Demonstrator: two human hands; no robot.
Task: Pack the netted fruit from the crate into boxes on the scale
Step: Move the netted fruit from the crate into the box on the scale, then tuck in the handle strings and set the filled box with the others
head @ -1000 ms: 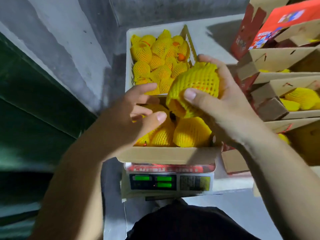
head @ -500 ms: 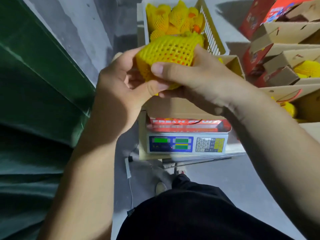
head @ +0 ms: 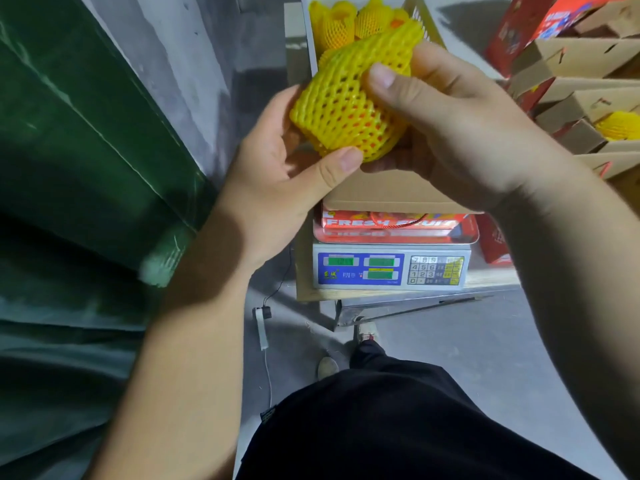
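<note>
Here, the left hand (head: pixel 277 164) and right hand (head: pixel 460 126) both grip one netted fruit (head: pixel 349 109), fingers curled around its yellow foam net, above the cardboard box (head: pixel 391 192) on the scale (head: pixel 391 268), near the crate (head: pixel 424 19).

Bare forearms, no sleeves in view, left hand (head: pixel 277 161) and right hand (head: pixel 460 123) ungloved, black trousers (head: pixel 398 420), small tag at waist, pale shoes (head: pixel 367 332).

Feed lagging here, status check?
Both hands, left hand and right hand, gripping one netted fruit above box on scale. Nothing blocking.
</note>
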